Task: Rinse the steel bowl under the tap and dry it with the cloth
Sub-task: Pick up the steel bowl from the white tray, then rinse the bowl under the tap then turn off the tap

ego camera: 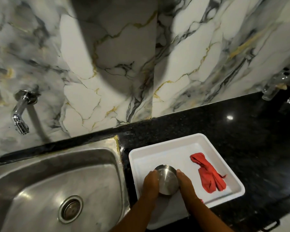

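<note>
Risk, largest first: the carry from tray to sink [40, 173]. The bowl [168, 180] must cross the tray's raised rim and a strip of black counter [224, 131]; a smooth steel wall held only by side pressure could slip and drop, more so if wet. Second: the tap [20, 114] sits on the wall at the sink's far left, well apart from the bowl, so a long reach is needed; no water is seen running.

Contents. Sink: nothing in it but the drain [70, 208]. White tray [182, 139]: holds the steel bowl at its near left and a crumpled red cloth [209, 176] to the right, apart from the bowl.

Left hand [151, 183] and right hand [185, 183] press against opposite sides of the bowl, fingers curved around its wall. Bowl appears still low in the tray; lifted or resting, cannot tell.
</note>
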{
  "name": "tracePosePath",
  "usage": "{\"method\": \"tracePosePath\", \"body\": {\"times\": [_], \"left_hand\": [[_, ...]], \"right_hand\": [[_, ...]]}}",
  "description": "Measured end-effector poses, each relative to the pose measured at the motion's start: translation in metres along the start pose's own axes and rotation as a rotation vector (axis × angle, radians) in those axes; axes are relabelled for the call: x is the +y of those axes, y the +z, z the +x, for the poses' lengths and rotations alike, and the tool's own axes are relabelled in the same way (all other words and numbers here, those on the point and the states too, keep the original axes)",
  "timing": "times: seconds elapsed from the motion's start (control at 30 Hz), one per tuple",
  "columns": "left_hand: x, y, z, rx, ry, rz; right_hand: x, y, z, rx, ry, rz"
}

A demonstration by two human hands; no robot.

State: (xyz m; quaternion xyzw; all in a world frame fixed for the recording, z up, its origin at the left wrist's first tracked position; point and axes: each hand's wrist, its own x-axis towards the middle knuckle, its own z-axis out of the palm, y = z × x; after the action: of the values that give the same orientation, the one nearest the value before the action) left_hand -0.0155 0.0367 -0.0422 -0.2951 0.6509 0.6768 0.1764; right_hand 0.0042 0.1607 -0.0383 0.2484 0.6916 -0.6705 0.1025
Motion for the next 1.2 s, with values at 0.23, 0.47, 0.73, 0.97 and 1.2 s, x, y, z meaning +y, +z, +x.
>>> {"method": "tracePosePath", "body": {"times": [0.23, 0.47, 0.73, 0.97, 1.2], "left_hand": [[0.046, -0.045, -0.027, 0.079, 0.138, -0.146], [0.084, -0.139, -0.056, 0.140, 0.289, -0.133], [0.108, -0.262, -0.075, 0.194, 0.294, -0.110], [0.119, -0.345, -0.071, 0.267, 0.303, 0.033], [0.142, -0.411, -0.048, 0.338, 0.291, 0.065]], "right_hand": [[-0.037, 0.021, -0.014, -0.008, -0.001, 0.271], [-0.085, 0.085, -0.048, -0.091, -0.165, 0.232], [-0.095, 0.197, -0.068, -0.289, 0.078, 0.540], [-0.084, 0.302, -0.093, -0.521, 0.439, 0.721], [-0.086, 0.361, -0.073, -0.833, 0.656, 0.855]]}}
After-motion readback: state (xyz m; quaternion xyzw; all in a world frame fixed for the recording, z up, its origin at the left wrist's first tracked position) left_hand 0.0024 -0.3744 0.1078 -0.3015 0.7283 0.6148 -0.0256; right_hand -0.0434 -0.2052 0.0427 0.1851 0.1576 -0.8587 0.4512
